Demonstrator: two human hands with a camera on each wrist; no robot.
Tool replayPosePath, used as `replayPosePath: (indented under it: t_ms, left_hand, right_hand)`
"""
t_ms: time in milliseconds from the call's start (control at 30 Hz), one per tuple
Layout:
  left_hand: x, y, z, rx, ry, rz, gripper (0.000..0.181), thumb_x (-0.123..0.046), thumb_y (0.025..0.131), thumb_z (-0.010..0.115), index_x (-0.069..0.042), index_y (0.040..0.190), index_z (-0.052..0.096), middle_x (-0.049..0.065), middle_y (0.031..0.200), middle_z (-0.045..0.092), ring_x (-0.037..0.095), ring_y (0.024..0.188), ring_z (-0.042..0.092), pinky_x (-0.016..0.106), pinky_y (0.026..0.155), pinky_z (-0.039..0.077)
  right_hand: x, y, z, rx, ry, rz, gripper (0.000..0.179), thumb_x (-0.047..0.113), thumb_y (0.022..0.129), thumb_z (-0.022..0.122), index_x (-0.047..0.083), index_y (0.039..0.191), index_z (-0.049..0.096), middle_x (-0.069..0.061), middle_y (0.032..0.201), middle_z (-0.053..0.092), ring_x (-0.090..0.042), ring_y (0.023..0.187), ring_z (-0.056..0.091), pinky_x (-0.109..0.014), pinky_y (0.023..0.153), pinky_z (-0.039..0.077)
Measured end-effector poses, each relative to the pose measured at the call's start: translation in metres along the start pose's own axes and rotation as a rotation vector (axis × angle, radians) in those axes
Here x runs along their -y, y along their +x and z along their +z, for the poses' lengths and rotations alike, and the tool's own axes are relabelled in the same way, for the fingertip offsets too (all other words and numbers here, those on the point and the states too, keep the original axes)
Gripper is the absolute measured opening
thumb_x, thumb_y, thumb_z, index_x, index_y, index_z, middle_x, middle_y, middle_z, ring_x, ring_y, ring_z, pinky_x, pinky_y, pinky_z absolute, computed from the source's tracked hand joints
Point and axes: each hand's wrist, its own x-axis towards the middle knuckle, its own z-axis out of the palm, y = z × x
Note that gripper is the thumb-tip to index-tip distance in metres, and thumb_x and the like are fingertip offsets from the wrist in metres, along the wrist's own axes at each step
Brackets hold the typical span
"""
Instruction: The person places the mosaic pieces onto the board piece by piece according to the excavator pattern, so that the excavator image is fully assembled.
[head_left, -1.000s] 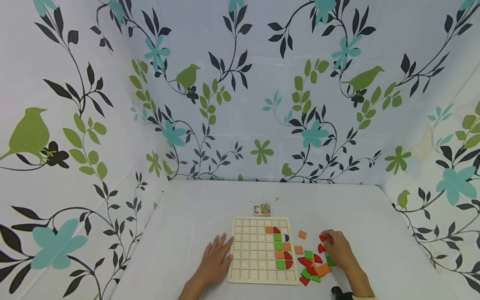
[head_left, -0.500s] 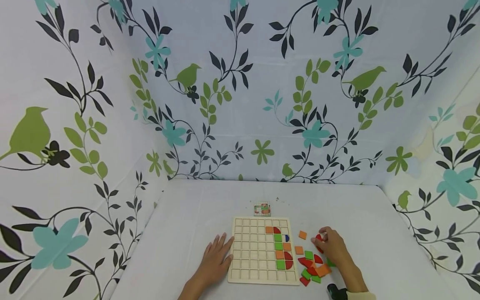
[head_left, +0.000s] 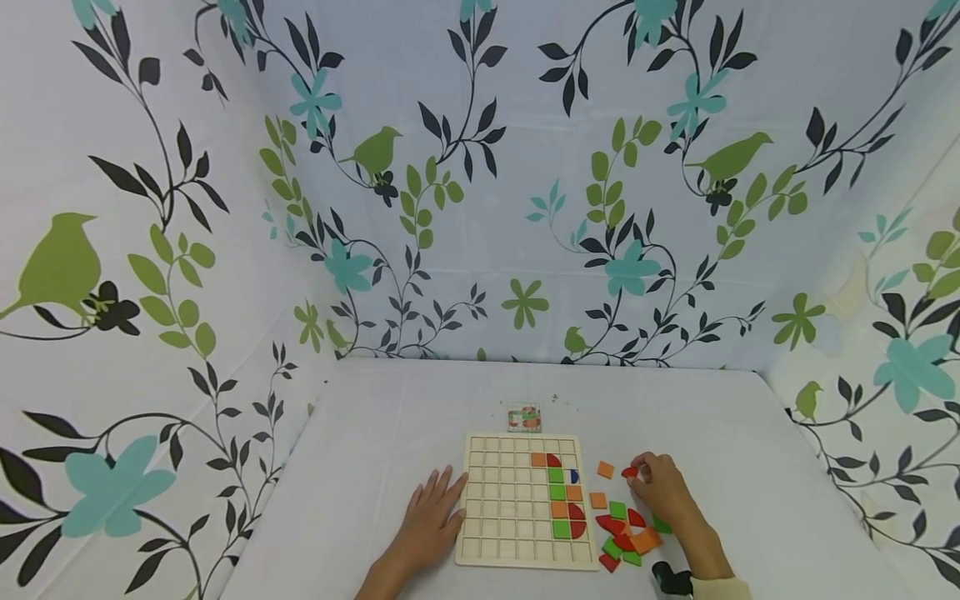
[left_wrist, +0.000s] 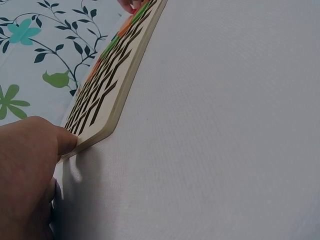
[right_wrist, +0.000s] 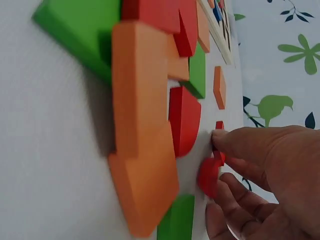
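Note:
My right hand (head_left: 663, 490) pinches a red quarter-circle piece (head_left: 627, 472) beyond the loose pieces to the right of the board. In the right wrist view its thumb presses one red piece (right_wrist: 219, 155), and a second red piece (right_wrist: 207, 176) lies against the fingers beneath. My left hand (head_left: 426, 523) rests with straight fingers along the left edge of a wooden grid board (head_left: 500, 550). Its thumb touches the board's edge in the left wrist view. On the board's right side sit orange squares (head_left: 559, 510), green squares (head_left: 562, 529), red quarter-circles (head_left: 577, 529) and a blue-and-white piece (head_left: 573, 477).
Loose orange, green and red pieces are heaped beside the board, with an orange block (head_left: 647, 540) among them. Two orange squares (head_left: 605, 470) lie apart, nearer the board. A small patterned card (head_left: 524, 418) stands behind it. Patterned cloth (head_left: 480, 208) surrounds the white table.
My right hand has gathered the red pieces on the far right and shifted slightly left toward the board. The left hand and the board stay where they were.

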Motion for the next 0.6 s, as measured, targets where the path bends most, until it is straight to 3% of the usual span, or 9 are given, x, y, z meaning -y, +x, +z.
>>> replayPosePath:
  t_ms: [267,600]
  left_hand:
    - [-0.003,-0.001,-0.003,-0.007,0.002,0.01,0.057,-0.032,0.109,0.054,-0.016,0.162,0.043,0.019,0.172,0.028,0.047,0.16,0.018,0.075,0.124,0.011]
    - [0.0,-0.001,0.001,-0.043,-0.007,0.031,0.056,-0.03,0.108,0.056,-0.014,0.161,0.045,0.023,0.17,0.031,0.051,0.158,0.021,0.077,0.122,0.012]
  right_hand:
    - [0.004,0.012,0.017,-0.078,-0.026,-0.061,0.022,0.006,0.098,0.07,-0.005,0.117,0.067,-0.019,0.107,0.063,-0.028,0.094,0.058,-0.05,0.092,0.059]
    - [0.026,0.024,0.026,-0.175,-0.086,-0.11,0.025,0.005,0.1,0.069,-0.009,0.12,0.063,-0.027,0.114,0.06,-0.036,0.103,0.058,-0.054,0.094,0.057]
